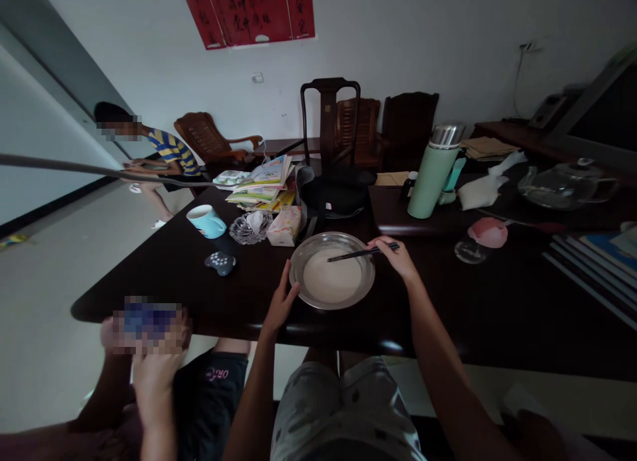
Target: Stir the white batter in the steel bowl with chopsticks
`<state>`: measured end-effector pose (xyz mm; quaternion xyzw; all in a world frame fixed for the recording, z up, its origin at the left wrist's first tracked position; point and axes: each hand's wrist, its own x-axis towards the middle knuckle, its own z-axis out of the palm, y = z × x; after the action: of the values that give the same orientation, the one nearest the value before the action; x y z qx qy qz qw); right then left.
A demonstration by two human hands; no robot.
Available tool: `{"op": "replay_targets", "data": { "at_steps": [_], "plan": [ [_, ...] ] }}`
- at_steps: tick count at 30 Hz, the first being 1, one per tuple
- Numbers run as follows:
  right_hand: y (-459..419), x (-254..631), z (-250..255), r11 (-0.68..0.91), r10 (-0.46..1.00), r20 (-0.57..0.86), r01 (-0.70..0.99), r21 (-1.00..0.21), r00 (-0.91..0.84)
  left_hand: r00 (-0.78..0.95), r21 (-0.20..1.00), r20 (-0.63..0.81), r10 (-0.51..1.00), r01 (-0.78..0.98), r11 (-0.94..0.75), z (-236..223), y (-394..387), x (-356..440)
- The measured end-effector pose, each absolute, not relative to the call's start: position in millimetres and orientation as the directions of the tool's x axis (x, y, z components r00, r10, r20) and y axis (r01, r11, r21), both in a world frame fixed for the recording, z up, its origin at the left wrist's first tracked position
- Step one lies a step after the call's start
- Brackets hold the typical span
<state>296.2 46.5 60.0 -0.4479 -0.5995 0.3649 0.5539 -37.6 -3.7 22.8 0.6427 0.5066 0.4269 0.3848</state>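
A wide metal bowl point(330, 304) stands near the front edge of the dark table, holding a pale, creamy liquid point(332, 280). My left hand point(283, 300) grips the bowl's left rim, its thumb at the near side and its fingers along the outer wall. Pinched in my right hand point(395, 254) is a pair of dark chopsticks point(352, 254), slanting left across the bowl's right rim. Their tips are over or at the liquid's surface; I cannot tell whether they dip into it.
Behind the bowl are a tissue box point(285, 226), a glass dish point(243, 230), a blue mug point(206, 222) and a black bag point(333, 192). A green thermos point(432, 176) and a glass teapot point(567, 184) stand right. Another person's hands point(156, 361) hold a blurred device at left.
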Motion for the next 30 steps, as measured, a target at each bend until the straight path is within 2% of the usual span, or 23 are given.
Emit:
{"op": "replay_targets", "data": {
  "at_steps": [3,9,13,15,20,26,30],
  "plan": [
    [46.5,302.9,58.5,0.309,0.943,0.321,0.126,-0.943,0.087,0.120,0.930,0.160,0.980,0.315,-0.190,23.9,-4.5,-37.2],
    [46.6,295.0,59.6,0.318,0.947,0.311,0.115,-0.941,-0.074,0.123,0.930,0.154,0.980,0.317,-0.186,22.9,-3.6,-37.5],
    [47.7,299.5,59.4,0.317,0.942,0.330,0.152,-0.936,0.066,0.126,0.924,0.153,0.980,0.334,-0.187,21.9,-2.9,-38.2],
    [47.6,302.3,58.8,0.295,0.948,0.309,0.143,-0.945,0.082,0.129,0.923,0.153,0.980,0.335,-0.189,21.9,-2.9,-38.3],
    [47.0,295.6,59.7,0.293,0.956,0.287,0.112,-0.950,-0.067,0.130,0.923,0.159,0.979,0.333,-0.194,22.4,-2.8,-38.0],
    [47.9,301.2,59.0,0.280,0.954,0.292,0.138,-0.950,0.071,0.119,0.921,0.162,0.980,0.337,-0.194,22.4,-3.3,-37.5],
    [47.0,296.7,59.4,0.273,0.962,0.271,0.116,-0.955,-0.031,0.120,0.923,0.156,0.981,0.337,-0.188,22.6,-3.6,-37.1]
  ]
}}
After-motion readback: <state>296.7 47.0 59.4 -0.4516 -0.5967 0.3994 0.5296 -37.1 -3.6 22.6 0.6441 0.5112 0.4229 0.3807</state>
